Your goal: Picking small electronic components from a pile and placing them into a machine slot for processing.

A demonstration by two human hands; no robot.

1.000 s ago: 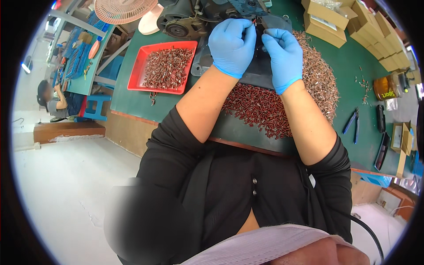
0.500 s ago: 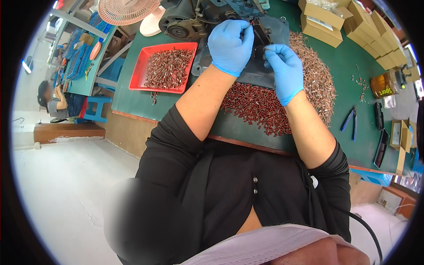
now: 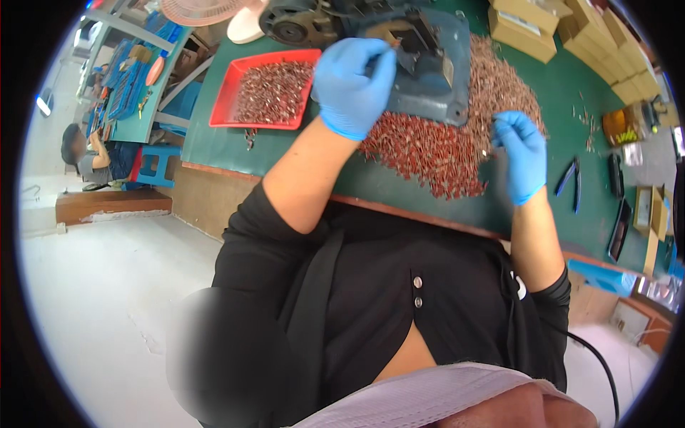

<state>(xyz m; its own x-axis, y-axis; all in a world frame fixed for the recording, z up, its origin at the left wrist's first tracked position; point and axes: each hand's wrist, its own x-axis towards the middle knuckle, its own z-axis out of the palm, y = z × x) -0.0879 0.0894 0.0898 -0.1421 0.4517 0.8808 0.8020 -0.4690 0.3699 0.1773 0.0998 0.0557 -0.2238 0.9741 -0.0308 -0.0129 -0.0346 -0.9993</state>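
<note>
My left hand (image 3: 354, 89), in a blue glove, is closed in a pinch at the left side of a machine's dark metal base (image 3: 428, 103). Whatever sits in its fingertips is too small to make out. Over the right edge of a heap of small copper-coloured metal pieces (image 3: 503, 82), my gloved right hand (image 3: 522, 153) has its fingers curled together, and I cannot see what they hold. Between the base and the table's front edge lies a heap of small dark-red cylindrical parts (image 3: 435, 157). A red tray (image 3: 222, 114) left of my left hand holds many small red-and-metal pieces.
A motor (image 3: 292, 27) and a fan (image 3: 203, 8) stand at the back. To the right are cardboard boxes (image 3: 524, 36), blue-handled pliers (image 3: 569, 184) and a jar with amber contents (image 3: 624, 127). Another person (image 3: 93, 157) sits at a bench far left.
My right hand has moved away from the machine, right and nearer, to the edge of the copper-coloured heap. My left hand has shifted slightly left, still pinched. The view has tilted a little.
</note>
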